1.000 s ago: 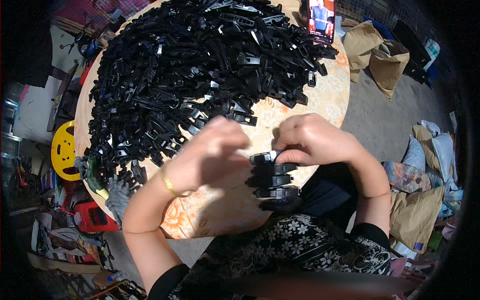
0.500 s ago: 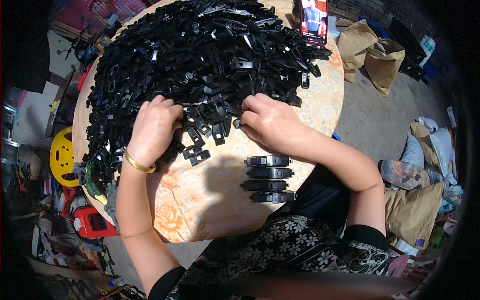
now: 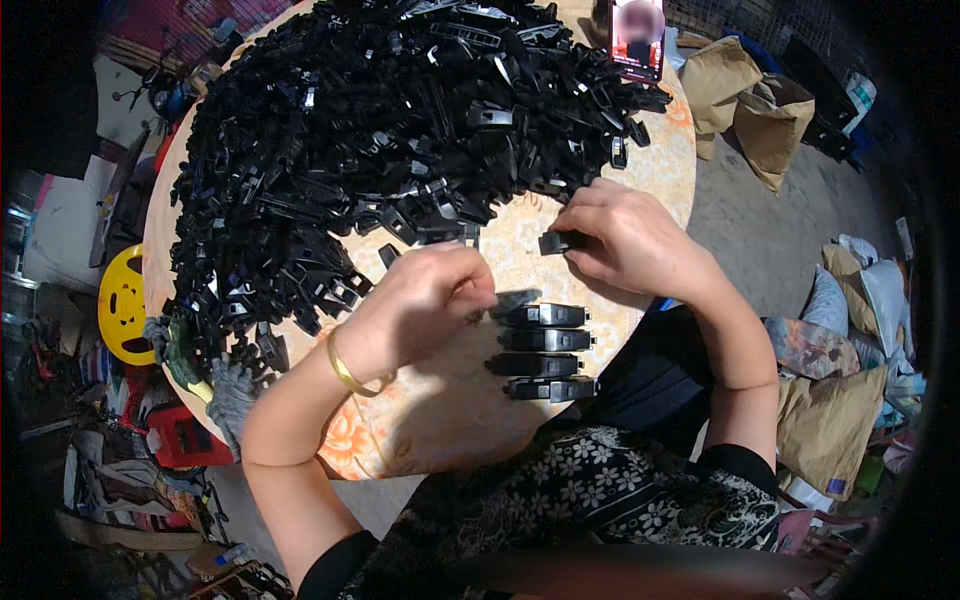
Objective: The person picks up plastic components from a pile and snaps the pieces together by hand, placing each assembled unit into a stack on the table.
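Table edge: The round rim of the flowered table [image 3: 675,200] is crossed by both forearms [image 3: 735,335] and seen curving past the outer side of the right hand [image 3: 630,240].
Working strip: Patterned tabletop is shown between the two hands and ahead of the right one, bounded by the heap.
Right hand: A black plastic part [image 3: 558,242] is pinched between thumb and fingers, its free end turned toward the left hand [image 3: 435,290].
Left hand: The fingers are curled together over the tabletop; whether anything is grasped cannot be told.
Row: Four black pieces [image 3: 548,341] are lined up side by side, nearer the body than both hands.
Heap: Loose black parts [image 3: 400,120] are piled beyond both hands.
Phone: A lit phone [image 3: 637,45] is seen beyond the right hand.
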A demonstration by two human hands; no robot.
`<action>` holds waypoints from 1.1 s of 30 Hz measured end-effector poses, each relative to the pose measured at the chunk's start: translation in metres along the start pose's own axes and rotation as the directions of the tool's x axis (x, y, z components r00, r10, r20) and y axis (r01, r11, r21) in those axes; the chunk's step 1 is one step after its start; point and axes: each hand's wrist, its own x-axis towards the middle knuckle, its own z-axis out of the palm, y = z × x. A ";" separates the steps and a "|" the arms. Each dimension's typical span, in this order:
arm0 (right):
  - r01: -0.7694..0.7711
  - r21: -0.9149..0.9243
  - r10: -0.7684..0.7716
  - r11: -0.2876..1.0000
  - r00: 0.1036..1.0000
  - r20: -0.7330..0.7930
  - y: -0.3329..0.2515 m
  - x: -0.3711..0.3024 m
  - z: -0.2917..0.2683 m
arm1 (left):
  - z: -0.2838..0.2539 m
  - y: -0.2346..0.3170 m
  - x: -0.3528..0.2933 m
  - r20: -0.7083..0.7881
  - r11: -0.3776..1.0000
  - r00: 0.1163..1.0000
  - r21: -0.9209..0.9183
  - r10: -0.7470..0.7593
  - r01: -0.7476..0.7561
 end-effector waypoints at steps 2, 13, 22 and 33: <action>-0.005 -0.023 0.004 1.000 1.000 -0.010 -0.004 0.000 0.000 | 0.011 -0.003 0.003 -0.219 0.948 0.947 0.265 0.235 -0.174; 0.184 0.208 -0.197 0.961 0.979 0.046 -0.009 0.002 0.014 | 0.019 -0.013 0.010 -0.191 0.802 0.901 0.552 0.390 -0.230; 0.213 0.342 -0.300 0.915 0.927 0.224 -0.012 -0.006 -0.002 | 0.028 -0.003 -0.006 -0.128 0.668 0.919 0.725 0.374 -0.170; 0.165 0.281 -0.124 0.945 0.979 -0.159 0.001 -0.001 -0.002 | 0.036 -0.007 0.009 -0.182 0.923 0.974 -0.382 -0.134 0.055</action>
